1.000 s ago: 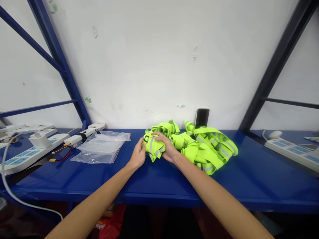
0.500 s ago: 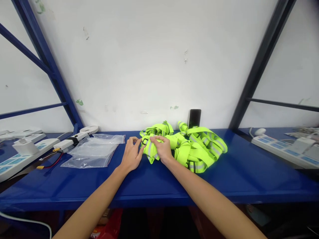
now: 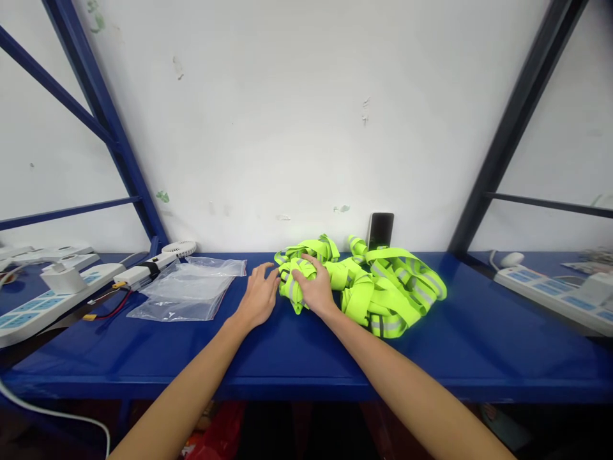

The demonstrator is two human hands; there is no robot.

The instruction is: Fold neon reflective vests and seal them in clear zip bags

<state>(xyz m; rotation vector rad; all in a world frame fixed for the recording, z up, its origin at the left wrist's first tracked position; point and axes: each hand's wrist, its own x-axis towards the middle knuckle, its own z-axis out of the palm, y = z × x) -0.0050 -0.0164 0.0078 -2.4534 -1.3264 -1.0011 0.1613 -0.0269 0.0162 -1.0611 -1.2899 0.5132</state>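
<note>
Here, a folded bundle of fluorescent yellow reflective strap (image 3: 293, 291) is seen pressed down on a blue shelf (image 3: 306, 364), near the middle of the frame. The right hand (image 3: 313, 289) is laid flat on top of it, fingers loosely spread and unclenched, with nothing gripped. The left hand (image 3: 258, 299) is rested palm-down on the shelf at the bundle's 9 o'clock, likewise opened out, its fingertips brought up against the bundle's edge. A looser heap of the same strapping (image 3: 395, 291) is piled at the bundle's 3 o'clock, touching it. A dark phone (image 3: 380, 230) is propped against the wall at the bundle's 1 o'clock. Clear plastic bags (image 3: 189, 294) are spread at the left hand's 9 o'clock, and a white power strip (image 3: 43, 305) is set farther out the same way, its markings too small to be read
</note>
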